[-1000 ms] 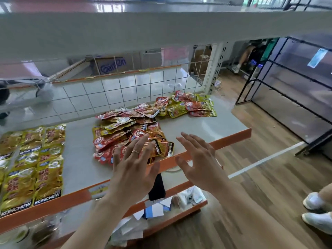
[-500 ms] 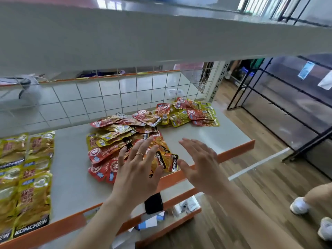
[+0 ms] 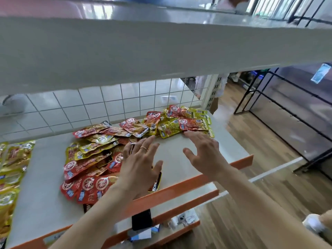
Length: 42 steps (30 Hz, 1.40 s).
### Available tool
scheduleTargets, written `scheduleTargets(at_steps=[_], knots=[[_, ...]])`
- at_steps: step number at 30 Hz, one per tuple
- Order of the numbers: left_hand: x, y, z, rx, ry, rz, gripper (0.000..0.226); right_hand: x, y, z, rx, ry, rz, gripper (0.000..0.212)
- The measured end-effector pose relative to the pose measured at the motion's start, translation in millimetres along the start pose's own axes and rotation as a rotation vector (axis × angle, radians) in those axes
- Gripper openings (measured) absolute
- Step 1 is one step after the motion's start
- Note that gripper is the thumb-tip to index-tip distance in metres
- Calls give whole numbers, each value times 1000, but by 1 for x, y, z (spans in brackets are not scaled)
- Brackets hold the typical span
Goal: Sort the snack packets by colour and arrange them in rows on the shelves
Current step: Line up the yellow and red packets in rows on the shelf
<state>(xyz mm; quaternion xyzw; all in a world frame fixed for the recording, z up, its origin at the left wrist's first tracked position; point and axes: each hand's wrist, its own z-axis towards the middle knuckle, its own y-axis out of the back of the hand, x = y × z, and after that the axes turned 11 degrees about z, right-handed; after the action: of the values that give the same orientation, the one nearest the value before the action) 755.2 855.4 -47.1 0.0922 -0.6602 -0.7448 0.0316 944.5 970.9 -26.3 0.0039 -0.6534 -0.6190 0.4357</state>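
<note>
Wood flooring lies right of your orange-edged shelf — red and yellow snack packets heaped mid-shelf, rows of yellow packets at its left end. Your left hand and right hand hover over it, fingers spread, holding nothing.

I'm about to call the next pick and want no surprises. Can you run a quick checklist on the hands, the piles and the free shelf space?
1. Left hand empty: ok, fingers spread above the near pile, holding nothing.
2. Right hand empty: ok, open, fingertips at the front edge of the far pile; contact cannot tell.
3. Piles sorted by colour: not ok, both mix red and yellow packets.
4. Yellow rows at the left end tidy: ok, lying flat in rows.
5. Bare shelf for a red row: ok, between the yellow rows and the near pile.
</note>
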Motion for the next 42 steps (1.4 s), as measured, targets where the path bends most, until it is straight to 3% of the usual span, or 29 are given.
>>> scheduleTargets(at_steps=[13, 16, 22, 26, 32, 36, 39, 42], knots=[[-34, -11, 116, 192, 18, 257, 64, -81, 5, 91, 331, -76, -277, 73], [-32, -20, 130, 225, 49, 267, 67, -88, 4, 95, 313, -75, -258, 69], [-26, -31, 127, 39, -81, 469, 53, -91, -2, 82, 170, 53, -224, 53], [-28, -39, 117, -81, -165, 482, 41, -90, -3, 71, 120, 150, -249, 46], [-40, -36, 93, -313, -233, 269, 35, -95, -3, 57, -61, 252, -105, 35], [-36, -37, 79, -376, -293, 45, 27, -92, 5, 49, -187, 283, -11, 23], [-32, -25, 64, -395, -244, -178, 21, -80, 10, 42, -248, 301, 68, 38], [-28, -11, 49, -444, -156, -376, 12, -66, 11, 38, -335, 368, 172, 27]])
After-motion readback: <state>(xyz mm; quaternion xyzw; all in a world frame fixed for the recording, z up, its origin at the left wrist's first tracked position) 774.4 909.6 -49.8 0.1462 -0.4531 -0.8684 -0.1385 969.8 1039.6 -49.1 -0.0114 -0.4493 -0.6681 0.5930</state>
